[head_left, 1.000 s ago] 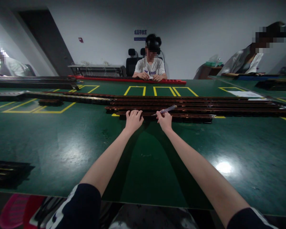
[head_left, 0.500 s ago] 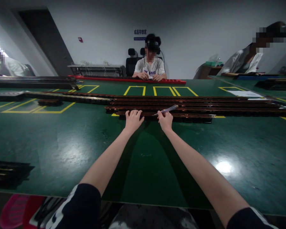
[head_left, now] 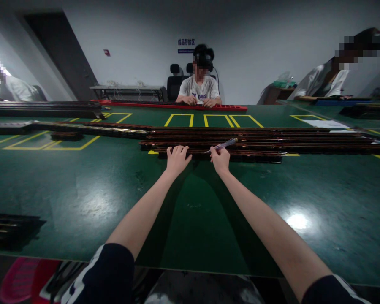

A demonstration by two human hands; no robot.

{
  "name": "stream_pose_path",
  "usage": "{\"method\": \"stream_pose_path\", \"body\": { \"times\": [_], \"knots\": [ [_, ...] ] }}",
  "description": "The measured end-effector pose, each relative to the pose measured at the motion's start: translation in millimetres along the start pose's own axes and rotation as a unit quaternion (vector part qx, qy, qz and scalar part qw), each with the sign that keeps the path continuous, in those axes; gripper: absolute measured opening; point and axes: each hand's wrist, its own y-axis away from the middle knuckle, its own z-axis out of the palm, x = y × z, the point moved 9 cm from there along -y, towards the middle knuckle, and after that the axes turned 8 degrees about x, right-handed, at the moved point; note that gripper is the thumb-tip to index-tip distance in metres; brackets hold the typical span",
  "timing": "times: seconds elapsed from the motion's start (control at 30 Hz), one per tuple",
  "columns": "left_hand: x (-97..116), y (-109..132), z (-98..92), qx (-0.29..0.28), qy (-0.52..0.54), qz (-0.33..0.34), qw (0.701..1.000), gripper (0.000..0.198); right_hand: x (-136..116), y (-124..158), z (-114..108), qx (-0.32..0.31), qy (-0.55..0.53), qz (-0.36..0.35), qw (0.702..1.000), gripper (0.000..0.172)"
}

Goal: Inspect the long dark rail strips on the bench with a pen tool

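Long dark strips with copper-coloured edges (head_left: 272, 141) lie side by side across the green table (head_left: 91, 185). My left hand (head_left: 177, 158) rests on the nearest strip (head_left: 256, 156), fingers curled over its edge. My right hand (head_left: 220, 158) sits just to the right on the same strip and pinches a slim pen-like tool (head_left: 223, 145) with a clear purple barrel, its tip pointing left onto the strip.
A person sits opposite behind a long red tray (head_left: 177, 105). Another person leans over at the far right, and a third is at the far left. More dark strips (head_left: 41, 109) lie at left, and a dark stack (head_left: 9, 228) at the near left edge. Yellow boxes mark the table.
My right hand and the pen-like tool have crept slightly to the right along the strip. My left hand has stayed in place.
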Motion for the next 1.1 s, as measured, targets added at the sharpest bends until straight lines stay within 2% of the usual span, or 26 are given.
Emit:
{"method": "stream_pose_path", "body": {
  "times": [0.4,0.77,1.1],
  "knots": [
    [-1.3,-0.1,-0.2,0.015,-0.007,0.002,1.000,0.038,-2.8,0.9,-0.8,0.001,-0.010,-0.009,1.000,0.025],
    [2.1,0.9,-1.6,0.026,-0.027,0.007,0.999,0.038,-4.8,2.2,-0.3,-0.004,-0.004,-0.007,1.000,0.019],
    [0.5,1.6,-3.1,0.010,-0.030,-0.014,0.999,0.042,-15.1,8.5,1.9,-0.032,-0.012,-0.002,0.999,0.019]
  ]
}}
